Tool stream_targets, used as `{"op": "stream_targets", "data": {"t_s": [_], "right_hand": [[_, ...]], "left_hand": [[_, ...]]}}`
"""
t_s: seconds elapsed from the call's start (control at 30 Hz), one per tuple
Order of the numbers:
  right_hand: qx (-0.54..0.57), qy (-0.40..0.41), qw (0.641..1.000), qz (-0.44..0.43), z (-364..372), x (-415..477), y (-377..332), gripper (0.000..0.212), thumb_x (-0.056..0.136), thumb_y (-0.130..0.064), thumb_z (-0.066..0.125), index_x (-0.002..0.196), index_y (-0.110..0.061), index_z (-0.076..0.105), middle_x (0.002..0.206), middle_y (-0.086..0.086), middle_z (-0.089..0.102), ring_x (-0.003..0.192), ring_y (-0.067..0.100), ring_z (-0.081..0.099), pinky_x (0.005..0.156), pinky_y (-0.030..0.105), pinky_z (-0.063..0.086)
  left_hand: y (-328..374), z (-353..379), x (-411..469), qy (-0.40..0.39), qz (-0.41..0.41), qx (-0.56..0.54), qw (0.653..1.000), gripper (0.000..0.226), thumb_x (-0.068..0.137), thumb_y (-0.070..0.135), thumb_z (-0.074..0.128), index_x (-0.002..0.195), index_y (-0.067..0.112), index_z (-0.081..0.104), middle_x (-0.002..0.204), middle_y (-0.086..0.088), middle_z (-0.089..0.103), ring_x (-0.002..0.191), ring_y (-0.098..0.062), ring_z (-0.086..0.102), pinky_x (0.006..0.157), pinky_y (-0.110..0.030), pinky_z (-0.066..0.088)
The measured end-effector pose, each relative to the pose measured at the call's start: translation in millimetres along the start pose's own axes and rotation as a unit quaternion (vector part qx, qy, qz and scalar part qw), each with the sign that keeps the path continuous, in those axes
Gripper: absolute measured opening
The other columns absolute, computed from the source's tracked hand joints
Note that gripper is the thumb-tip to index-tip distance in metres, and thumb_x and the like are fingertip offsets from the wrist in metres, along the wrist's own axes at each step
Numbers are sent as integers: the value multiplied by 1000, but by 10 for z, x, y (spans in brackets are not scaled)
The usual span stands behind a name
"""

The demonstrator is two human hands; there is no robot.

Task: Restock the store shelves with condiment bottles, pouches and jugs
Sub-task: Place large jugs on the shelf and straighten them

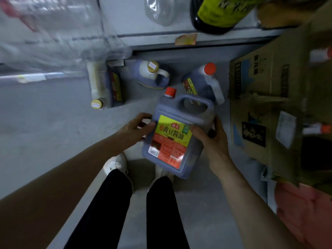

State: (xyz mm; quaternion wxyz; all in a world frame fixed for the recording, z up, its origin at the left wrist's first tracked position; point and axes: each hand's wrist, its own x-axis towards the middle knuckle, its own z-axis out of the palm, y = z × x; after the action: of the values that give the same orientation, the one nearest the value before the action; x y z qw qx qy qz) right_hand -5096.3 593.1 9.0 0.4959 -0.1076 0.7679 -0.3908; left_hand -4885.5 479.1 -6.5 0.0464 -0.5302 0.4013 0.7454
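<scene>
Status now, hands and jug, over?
Left hand, right hand grip the soy jug by its sides. Upright yellow-capped jug on floor ahead. Cardboard box at right.

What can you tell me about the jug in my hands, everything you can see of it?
The jug is dark grey-blue plastic with an orange-red cap on and a moulded loop handle at the top. Its label is yellow above and red below, with a barcode. It is held tilted above the floor, cap pointing away. The left hand grips its left edge, the right hand its right side, thumb on the label.
</scene>
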Motion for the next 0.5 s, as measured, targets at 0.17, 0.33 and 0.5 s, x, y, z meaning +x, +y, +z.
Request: {"op": "stream_targets", "data": {"t_s": [0.17,0.33,0.5], "right_hand": [[35,-69,997,4,-90,-652,-788,73,68,-40,83,136,-33,58,124,-2,71,114,21,69,93,48,56],[32,-112,993,-23,-101,-1190,-1638,71,71,-42,82,136,-31,58,124,3,71,115,26,68,95,49,55],[-10,-178,983,-36,-129,-1772,-2447,73,69,-52,82,136,-36,56,124,-2,71,114,20,69,87,36,58]], "left_hand": [[549,26,-832,-59,-1,-114,992,42,86,40,59,125,28,58,118,-2,72,108,-18,68,89,-30,57],[1148,-104,-1640,-46,13,-154,987,60,82,42,75,130,10,59,116,-12,72,107,-29,69,93,-40,56],[1648,-184,-2556,-17,61,-164,984,55,82,40,74,128,15,59,114,-9,73,105,-28,71,83,-34,59]]}}
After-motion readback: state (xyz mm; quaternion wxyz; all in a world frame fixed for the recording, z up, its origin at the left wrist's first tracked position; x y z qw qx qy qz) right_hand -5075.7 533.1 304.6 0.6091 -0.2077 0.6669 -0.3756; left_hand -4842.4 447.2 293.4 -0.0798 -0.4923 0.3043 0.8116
